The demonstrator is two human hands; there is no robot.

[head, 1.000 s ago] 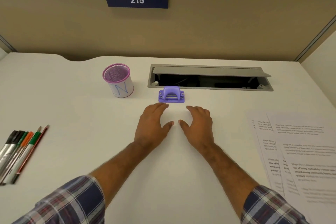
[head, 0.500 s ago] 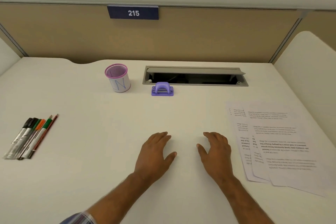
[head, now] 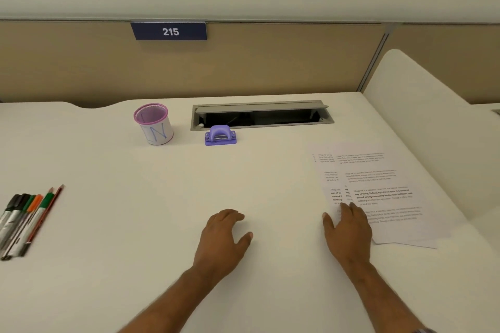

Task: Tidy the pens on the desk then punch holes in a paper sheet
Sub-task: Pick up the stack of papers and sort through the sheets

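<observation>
Several pens, markers and pencils (head: 24,220) lie side by side at the desk's left edge. A pink mesh pen cup (head: 153,124) marked with a blue N stands empty at the back. Right of it sits a small purple hole punch (head: 220,135). Overlapping printed paper sheets (head: 384,189) lie on the right. My left hand (head: 223,238) rests palm down on the bare desk, fingers apart, holding nothing. My right hand (head: 347,230) is flat too, its fingertips touching the near left corner of the sheets.
An open grey cable tray (head: 261,115) is set into the white desk (head: 135,251) behind the punch. A tan partition (head: 270,62) with a blue "215" plate (head: 169,31) closes the back. A white side panel (head: 422,121) rises along the right.
Both hands drew back from the hole punch toward the near edge. The right hand then slid right onto the corner of the sheets. The view pulled back.
</observation>
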